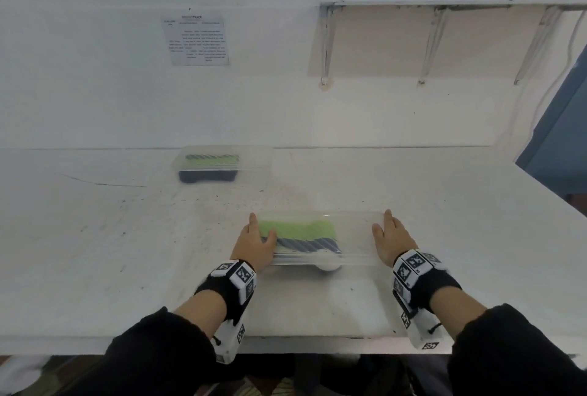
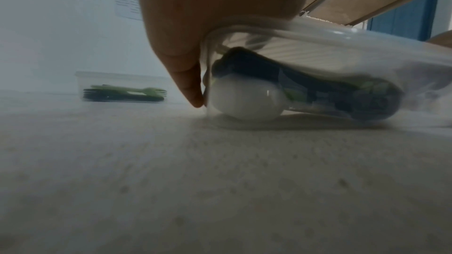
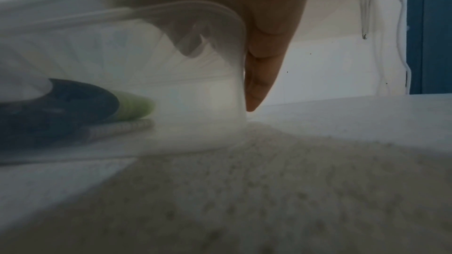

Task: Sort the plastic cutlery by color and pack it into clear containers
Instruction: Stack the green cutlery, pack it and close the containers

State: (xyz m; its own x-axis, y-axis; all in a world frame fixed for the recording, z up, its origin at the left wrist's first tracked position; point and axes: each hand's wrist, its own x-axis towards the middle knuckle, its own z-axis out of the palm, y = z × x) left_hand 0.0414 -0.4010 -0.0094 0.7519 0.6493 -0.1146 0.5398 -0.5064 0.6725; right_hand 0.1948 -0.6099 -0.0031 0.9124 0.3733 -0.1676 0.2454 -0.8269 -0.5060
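We hold the near container of packed cutlery between both hands, fingers straight against its ends; next, probably slide it beside the far container.

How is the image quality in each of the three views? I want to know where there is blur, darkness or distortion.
Head view: bright, even light; wide-angle bending of the table edge; the far container is softly blurred. Left wrist view: dim and grainy; the left hand and the near container are smeared. Right wrist view: dim, with the container wall hazy beside the right hand.
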